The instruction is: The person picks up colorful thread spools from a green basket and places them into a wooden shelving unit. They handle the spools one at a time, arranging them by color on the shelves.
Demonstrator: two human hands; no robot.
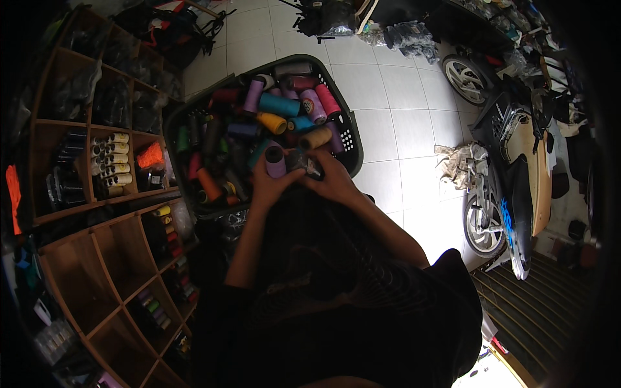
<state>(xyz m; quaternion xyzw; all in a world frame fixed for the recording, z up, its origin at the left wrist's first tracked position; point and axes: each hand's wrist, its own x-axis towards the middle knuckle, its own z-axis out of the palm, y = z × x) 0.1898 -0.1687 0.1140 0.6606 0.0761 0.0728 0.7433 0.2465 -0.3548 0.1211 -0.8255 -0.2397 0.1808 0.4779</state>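
My left hand point(270, 187) is wrapped round a light purple thread spool point(275, 167), whose dark open end faces up. Beside it, my right hand point(336, 180) grips a dark spool point(305, 161) that looks wrapped in clear plastic; the left thumb reaches toward it. Both hands are over the near side of a dark plastic basket point(350, 139) full of thread spools. Among them lie a teal spool point(279, 104), a yellow spool point(271, 123), a pink spool point(327, 99) and a tan spool point(315, 138) close to my right hand.
At left, a wooden shelf point(61, 124) holds dark bagged items and cream spools point(116, 158). Below stands another wooden shelf point(90, 226) with coloured spools. White floor tiles point(381, 139) lie to the right, then a crumpled cloth point(460, 165) and a motorbike point(511, 207).
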